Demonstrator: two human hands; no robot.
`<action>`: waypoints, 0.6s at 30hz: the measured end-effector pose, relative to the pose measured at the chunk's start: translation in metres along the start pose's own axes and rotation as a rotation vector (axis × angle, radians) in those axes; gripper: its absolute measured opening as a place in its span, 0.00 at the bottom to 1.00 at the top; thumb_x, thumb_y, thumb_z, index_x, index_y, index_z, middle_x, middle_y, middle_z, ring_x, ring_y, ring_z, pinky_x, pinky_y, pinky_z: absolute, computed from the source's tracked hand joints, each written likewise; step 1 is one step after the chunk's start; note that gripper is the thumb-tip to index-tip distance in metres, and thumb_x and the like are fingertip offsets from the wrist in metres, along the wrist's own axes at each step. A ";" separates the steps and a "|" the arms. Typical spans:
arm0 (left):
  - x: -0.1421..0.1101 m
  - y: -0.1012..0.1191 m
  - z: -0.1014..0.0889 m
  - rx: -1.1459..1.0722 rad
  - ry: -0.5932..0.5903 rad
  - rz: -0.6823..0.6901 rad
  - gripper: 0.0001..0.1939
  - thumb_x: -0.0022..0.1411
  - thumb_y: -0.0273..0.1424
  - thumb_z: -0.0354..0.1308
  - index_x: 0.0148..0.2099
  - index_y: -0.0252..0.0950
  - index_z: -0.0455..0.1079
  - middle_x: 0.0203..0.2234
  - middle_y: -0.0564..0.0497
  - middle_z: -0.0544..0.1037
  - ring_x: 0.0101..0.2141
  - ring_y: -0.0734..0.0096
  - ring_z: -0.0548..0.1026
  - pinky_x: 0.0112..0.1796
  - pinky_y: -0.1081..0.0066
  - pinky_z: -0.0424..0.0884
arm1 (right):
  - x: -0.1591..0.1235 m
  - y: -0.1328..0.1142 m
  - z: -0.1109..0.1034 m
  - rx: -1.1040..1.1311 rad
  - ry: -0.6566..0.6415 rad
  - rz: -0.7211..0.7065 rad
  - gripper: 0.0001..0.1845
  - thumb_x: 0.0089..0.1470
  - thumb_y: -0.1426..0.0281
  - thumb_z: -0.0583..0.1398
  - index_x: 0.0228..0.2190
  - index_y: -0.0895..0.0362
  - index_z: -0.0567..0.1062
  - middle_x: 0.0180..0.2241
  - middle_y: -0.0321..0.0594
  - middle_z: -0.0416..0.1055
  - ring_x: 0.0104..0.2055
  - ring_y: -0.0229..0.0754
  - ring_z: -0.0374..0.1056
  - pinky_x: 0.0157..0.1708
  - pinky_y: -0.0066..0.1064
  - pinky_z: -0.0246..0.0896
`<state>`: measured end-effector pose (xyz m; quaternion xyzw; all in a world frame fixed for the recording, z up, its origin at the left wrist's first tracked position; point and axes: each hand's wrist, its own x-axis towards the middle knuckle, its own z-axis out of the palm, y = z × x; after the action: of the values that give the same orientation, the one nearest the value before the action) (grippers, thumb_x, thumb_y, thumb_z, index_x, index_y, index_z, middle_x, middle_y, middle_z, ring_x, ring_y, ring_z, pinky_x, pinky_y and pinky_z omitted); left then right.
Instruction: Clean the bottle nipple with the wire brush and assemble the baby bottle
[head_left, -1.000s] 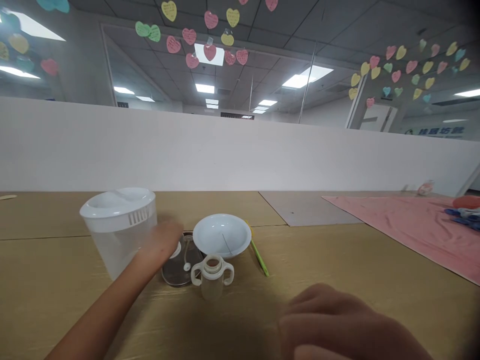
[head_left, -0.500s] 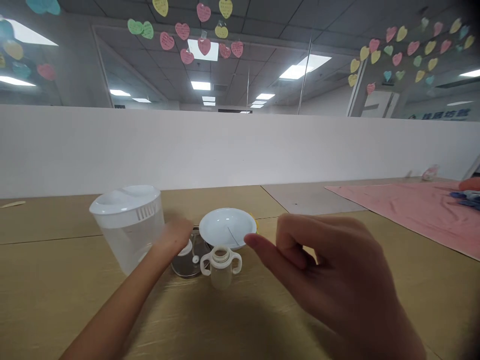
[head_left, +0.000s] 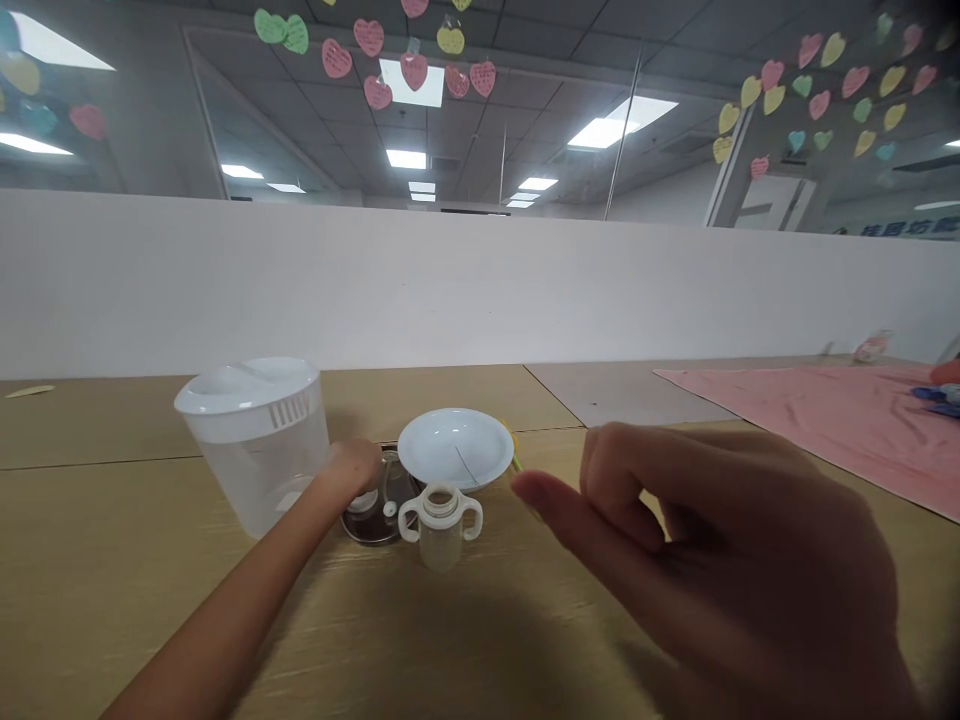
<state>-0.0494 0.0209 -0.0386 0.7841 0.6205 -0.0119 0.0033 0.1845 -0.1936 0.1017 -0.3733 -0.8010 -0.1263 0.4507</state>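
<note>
My left hand reaches out over the wooden table, fingers curled shut, pressed between a translucent pitcher with a white lid and a glass pot lid lying flat. It sits right over the lid's white knob; what it grips is hidden. My right hand hovers large in the foreground, holding nothing, index finger stretched left and the other fingers loosely bent. A small two-handled bottle without a cap stands in front of a white bowl, just left of my right fingertip.
A thin green stick peeks out beside the bowl. A pink cloth with a few items covers the right end of the table, beside a grey mat. A white partition runs along the far edge.
My right hand rose from the bottom edge into the middle of the view and now hangs near the bowl. The left hand stays by the pitcher and lid.
</note>
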 end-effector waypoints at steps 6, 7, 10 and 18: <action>0.004 0.010 -0.002 0.038 -0.072 0.020 0.12 0.50 0.35 0.58 0.38 0.39 0.74 0.34 0.44 0.78 0.34 0.61 0.76 0.31 0.71 0.69 | 0.018 0.033 0.026 0.049 -0.033 0.085 0.22 0.50 0.67 0.57 0.15 0.57 0.50 0.15 0.29 0.44 0.19 0.30 0.40 0.17 0.24 0.38; 0.004 0.012 -0.002 0.045 -0.078 0.025 0.13 0.50 0.34 0.58 0.39 0.39 0.74 0.35 0.44 0.78 0.34 0.60 0.76 0.32 0.71 0.69 | 0.022 0.042 0.033 0.050 -0.095 0.139 0.21 0.51 0.66 0.56 0.15 0.57 0.52 0.15 0.29 0.45 0.19 0.30 0.41 0.17 0.24 0.38; 0.001 0.017 -0.002 0.082 -0.094 0.038 0.13 0.49 0.31 0.58 0.40 0.37 0.74 0.39 0.41 0.77 0.38 0.56 0.75 0.33 0.69 0.69 | 0.032 0.073 0.060 0.014 -0.372 0.252 0.16 0.53 0.62 0.53 0.18 0.57 0.62 0.18 0.31 0.58 0.20 0.31 0.51 0.19 0.25 0.43; -0.006 0.023 -0.006 0.157 -0.101 0.069 0.13 0.51 0.24 0.53 0.39 0.33 0.74 0.39 0.37 0.77 0.38 0.54 0.76 0.34 0.66 0.70 | 0.027 0.134 0.139 -0.414 -0.889 0.474 0.22 0.53 0.60 0.53 0.43 0.63 0.71 0.43 0.54 0.71 0.41 0.51 0.68 0.32 0.33 0.57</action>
<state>-0.0277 0.0101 -0.0322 0.8013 0.5893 -0.0998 -0.0264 0.1840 -0.0133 0.0277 -0.6418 -0.7668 -0.0061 0.0017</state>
